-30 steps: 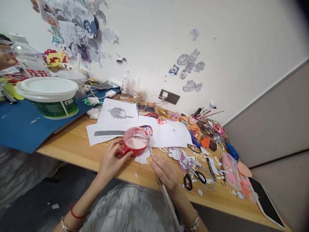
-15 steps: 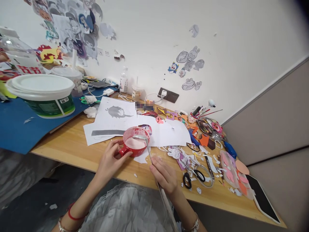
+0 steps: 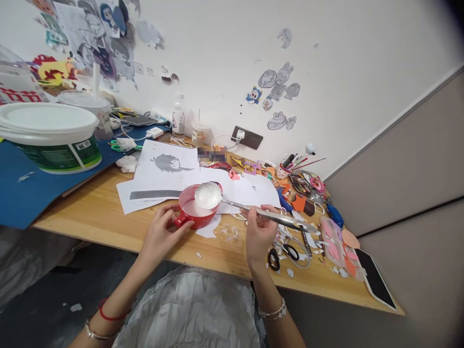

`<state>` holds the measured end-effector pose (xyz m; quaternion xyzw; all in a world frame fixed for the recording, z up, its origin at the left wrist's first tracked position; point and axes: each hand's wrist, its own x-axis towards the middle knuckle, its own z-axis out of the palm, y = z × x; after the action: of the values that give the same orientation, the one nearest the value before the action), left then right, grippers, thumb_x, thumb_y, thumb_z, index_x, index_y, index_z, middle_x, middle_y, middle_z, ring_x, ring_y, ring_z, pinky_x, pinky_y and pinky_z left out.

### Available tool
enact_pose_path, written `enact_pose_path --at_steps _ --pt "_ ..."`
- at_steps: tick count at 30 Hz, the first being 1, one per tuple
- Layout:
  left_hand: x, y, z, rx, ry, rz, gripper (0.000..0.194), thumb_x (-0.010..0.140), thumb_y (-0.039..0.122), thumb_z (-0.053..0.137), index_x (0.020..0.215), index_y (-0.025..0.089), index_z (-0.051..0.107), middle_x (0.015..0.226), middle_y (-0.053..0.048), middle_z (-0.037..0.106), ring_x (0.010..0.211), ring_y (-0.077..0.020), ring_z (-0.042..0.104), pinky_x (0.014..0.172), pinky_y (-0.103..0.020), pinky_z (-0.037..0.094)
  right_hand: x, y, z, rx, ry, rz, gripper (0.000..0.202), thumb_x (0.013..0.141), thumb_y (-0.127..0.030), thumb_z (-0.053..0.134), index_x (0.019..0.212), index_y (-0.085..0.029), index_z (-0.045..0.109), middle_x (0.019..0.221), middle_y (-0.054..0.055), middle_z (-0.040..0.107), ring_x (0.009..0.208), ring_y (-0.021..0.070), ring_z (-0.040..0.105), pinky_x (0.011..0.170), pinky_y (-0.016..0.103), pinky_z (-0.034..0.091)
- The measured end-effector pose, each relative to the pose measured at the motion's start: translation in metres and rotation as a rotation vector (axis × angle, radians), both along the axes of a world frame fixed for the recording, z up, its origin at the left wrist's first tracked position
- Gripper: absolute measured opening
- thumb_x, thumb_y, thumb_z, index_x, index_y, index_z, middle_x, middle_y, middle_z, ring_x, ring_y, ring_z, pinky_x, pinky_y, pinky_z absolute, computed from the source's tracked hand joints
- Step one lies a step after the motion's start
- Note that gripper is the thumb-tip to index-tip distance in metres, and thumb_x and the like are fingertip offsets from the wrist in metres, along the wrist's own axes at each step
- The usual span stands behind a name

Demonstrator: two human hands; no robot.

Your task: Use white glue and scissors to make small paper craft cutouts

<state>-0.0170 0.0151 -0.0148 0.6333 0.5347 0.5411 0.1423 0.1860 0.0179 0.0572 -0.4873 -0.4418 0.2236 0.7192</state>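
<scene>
Far left of both grips on my feed, a lidded tub (image 3: 50,140) stands on a blue sheet (image 3: 14,193). Coming right, I have the left hand (image 3: 161,232) closed on the handle of the cup (image 3: 199,221), thumb low and fingers behind. I judge the step in hand to be taking up or stirring the liquid (image 3: 194,209) with the ladle (image 3: 235,204); as I read it, the next move calls for a steady cup and a level ladle, since a tip could spill over the rim.

The cup sits just right of the left grip, red outside, smeared pale inside, its liquid a milky pink-white. I can't tell whether its base is fully down. Beyond it lies printed paper (image 3: 166,157). The ladle's bowl hangs over the cup's far right side, glossy white within; whether it touches the rim, I can't tell.

Right of that, the right hand (image 3: 261,234) pinches the ladle's metal handle, the free end slanting rightward past the grip. Below and right of this hand, scissors (image 3: 278,257) lie among paper scraps (image 3: 321,246).
</scene>
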Motion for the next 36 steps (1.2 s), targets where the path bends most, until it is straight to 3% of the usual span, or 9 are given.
enact_pose_path --at_steps 9,18,26,31,36 --pt "0.001 -0.001 0.002 -0.017 -0.011 0.0 0.033 0.073 0.04 0.064 0.061 0.018 0.042 0.107 -0.007 0.052 0.098 -0.0186 0.054 0.066 -0.025 0.052 0.005 0.009 -0.005 -0.094 0.117 0.076 0.028 0.08 -0.026 0.055 0.093 -0.021 0.031 0.059 -0.005 0.063 0.056 0.0146 0.067 0.061 0.028 0.055" --pt "0.0 0.0 0.002 0.016 0.038 0.015 0.033 0.074 0.042 0.063 0.061 0.018 0.045 0.105 -0.007 0.054 0.097 -0.019 0.055 0.074 -0.029 0.05 0.006 0.003 0.003 -0.07 0.198 0.153 0.027 0.081 -0.03 0.055 0.092 -0.022 0.031 0.062 -0.002 0.067 0.059 0.0174 0.068 0.066 0.034 0.057" --pt "0.0 -0.002 0.006 -0.04 0.077 0.036 0.033 0.075 0.049 0.059 0.066 0.017 0.053 0.105 -0.006 0.051 0.099 -0.02 0.053 0.081 -0.032 0.048 0.045 -0.026 0.009 -0.024 0.251 0.032 0.023 0.08 -0.028 0.055 0.09 -0.022 0.035 0.064 -0.002 0.068 0.061 0.0157 0.068 0.068 0.033 0.056" --pt "0.0 -0.004 0.006 -0.027 0.082 0.04 0.029 0.075 0.046 0.06 0.071 0.018 0.055 0.105 -0.007 0.051 0.101 -0.0204 0.052 0.084 -0.033 0.047 0.07 -0.057 -0.019 0.083 0.074 -0.126 0.02 0.082 -0.025 0.055 0.087 -0.023 0.035 0.073 -0.005 0.065 0.064 0.0148 0.067 0.07 0.033 0.054" --pt "0.0 -0.004 0.008 -0.007 0.111 0.064 0.028 0.075 0.043 0.062 0.072 0.016 0.057 0.104 -0.008 0.052 0.099 -0.0202 0.053 0.086 -0.035 0.047 0.075 -0.073 -0.06 0.21 -0.234 -0.157 0.02 0.086 -0.015 0.048 0.089 -0.023 0.03 0.078 -0.001 0.066 0.071 0.0158 0.067 0.073 0.035 0.051"
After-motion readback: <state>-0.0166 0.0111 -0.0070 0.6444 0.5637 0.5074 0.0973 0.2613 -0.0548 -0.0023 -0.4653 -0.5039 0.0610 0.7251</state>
